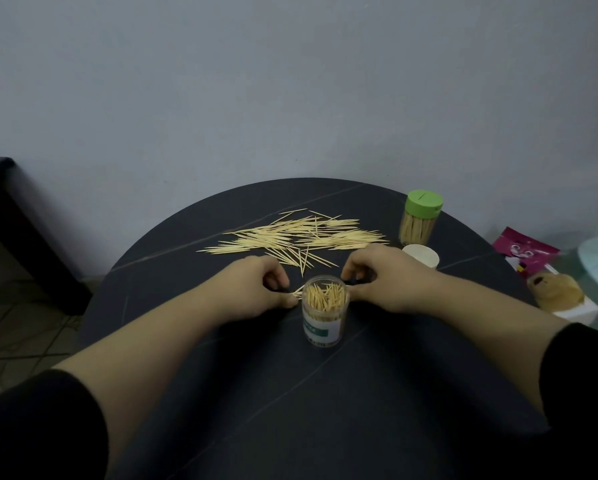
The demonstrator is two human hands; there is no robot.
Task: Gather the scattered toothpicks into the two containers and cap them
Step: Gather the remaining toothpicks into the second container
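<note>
An uncapped clear container (324, 315) with a green-and-white label stands on the round dark table (256, 393), packed with upright toothpicks. My left hand (256, 289) sits just left of its rim, fingers pinched on a few toothpicks (298, 292). My right hand (377, 275) rests just right of the rim, fingers curled down on the table; what it holds is hidden. Scattered toothpicks (301, 237) lie in a wide pile beyond both hands. A second container with a green cap (419, 218) stands at the back right, full of toothpicks. A white cap (421, 255) lies in front of it.
To the right of the table, a pink packet (522, 251) and a small plush toy (555, 289) on a white box sit on a glass surface. A dark piece of furniture (10, 216) stands at the left by the wall.
</note>
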